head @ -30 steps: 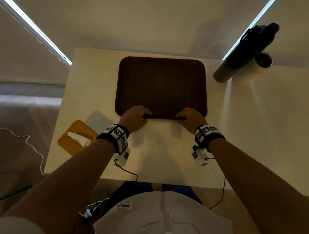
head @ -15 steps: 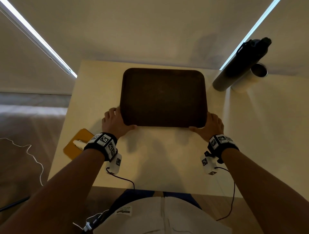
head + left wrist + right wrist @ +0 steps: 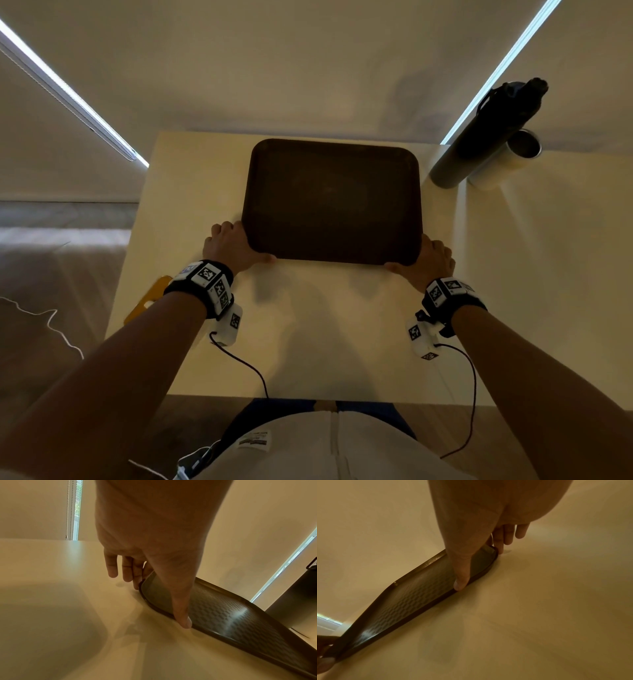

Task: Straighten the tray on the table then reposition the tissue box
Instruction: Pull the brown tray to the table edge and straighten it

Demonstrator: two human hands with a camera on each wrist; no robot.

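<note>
My 2 forearms reach out over the near part of the table [image 3: 308,342], each with a marker-covered band at the wrist.

My left hand [image 3: 227,248] cups the tray's [image 3: 330,202] near left corner: in the left wrist view my thumb [image 3: 181,612] lies straight along the near rim, and my other fingers [image 3: 127,569] hang loosely down the left side, the inner ones against the edge, the outer 2 clear of it. The fingers are relaxed, not clamped.

My right hand [image 3: 430,262] mirrors this at the near right corner. In the right wrist view the thumb [image 3: 461,577] rests along the near rim and the fingers [image 3: 506,535] drop beside the right edge, only the nearest one touching it.

The tissue box [image 3: 150,298], yellow, sits at the table's left edge, mostly hidden under my left forearm and well apart from the tray.

The tray lies flat in the middle of the table, dark with a textured floor, its sides about parallel to the table's edges.

Beyond its far right corner stand a dark bottle [image 3: 486,133] and, just beside it, a pale cup [image 3: 507,161].
</note>
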